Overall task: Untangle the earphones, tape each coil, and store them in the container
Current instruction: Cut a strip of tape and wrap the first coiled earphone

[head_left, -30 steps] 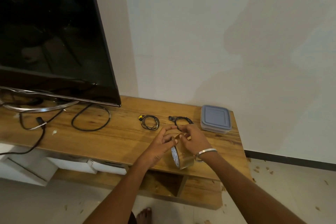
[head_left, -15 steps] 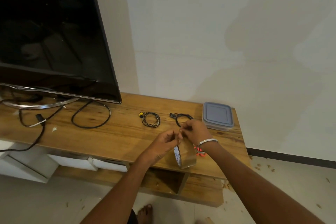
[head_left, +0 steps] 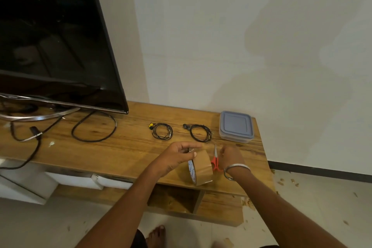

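Note:
Two coiled black earphones lie on the wooden TV stand point(head_left: 112, 153): one with yellow buds point(head_left: 162, 131), one all black point(head_left: 200, 132). A lidded grey plastic container point(head_left: 236, 126) sits at the stand's right end. A brown tape roll point(head_left: 202, 170) stands on edge near the front. My left hand point(head_left: 177, 157) pinches the tape at the top of the roll. Red-handled scissors point(head_left: 215, 162) lie just right of the roll. My right hand point(head_left: 231, 156) is beside them with fingers curled; whether it grips them is unclear.
A large black TV point(head_left: 52, 36) on a metal stand fills the left, with black cables point(head_left: 94, 129) looped on the wood. The white wall runs behind. Debris is scattered over the floor at the right.
My right hand has let go of the tape and moved right to the scissors, which now show. My left hand stays on the roll's top.

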A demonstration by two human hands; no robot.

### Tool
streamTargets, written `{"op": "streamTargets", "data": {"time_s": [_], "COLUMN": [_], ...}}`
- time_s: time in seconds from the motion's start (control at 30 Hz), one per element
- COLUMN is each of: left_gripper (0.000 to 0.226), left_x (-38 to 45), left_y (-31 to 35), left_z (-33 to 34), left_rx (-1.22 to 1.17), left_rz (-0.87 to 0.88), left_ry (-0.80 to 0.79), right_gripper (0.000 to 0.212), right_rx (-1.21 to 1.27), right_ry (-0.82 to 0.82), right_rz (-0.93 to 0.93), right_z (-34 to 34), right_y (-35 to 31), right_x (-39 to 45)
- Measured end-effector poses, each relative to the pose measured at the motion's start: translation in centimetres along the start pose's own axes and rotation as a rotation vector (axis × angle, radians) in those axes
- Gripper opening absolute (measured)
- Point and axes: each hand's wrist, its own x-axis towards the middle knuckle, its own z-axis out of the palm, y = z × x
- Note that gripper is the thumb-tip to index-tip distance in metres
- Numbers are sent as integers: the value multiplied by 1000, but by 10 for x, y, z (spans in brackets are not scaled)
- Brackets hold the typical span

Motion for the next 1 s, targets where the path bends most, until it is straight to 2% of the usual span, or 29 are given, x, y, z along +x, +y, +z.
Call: {"op": "streamTargets", "data": {"time_s": [0.07,0.17,0.53,0.9,1.0], "left_gripper": [35,38,40,43,45], "left_x": [1,3,7,8,10], "left_y": [1,3,0,1,-1], "left_z": [3,2,-3,4,10], "left_rx": [-21,-44,-40,-48,-70], "left_rz": [2,24,35,55,55], "left_ry": [5,28,41,43,49], "right_gripper": [27,39,55,32,27], "right_rx": [-31,-81,-36,-95,-187], "right_ry": [-27,-19,49,43,15], "right_rz": [75,90,148,23,-6], "right_z": [11,20,30,26,21], "right_y": [8,12,8,6,4], "right_x": [-5,-12,-20,-20,-21]}}
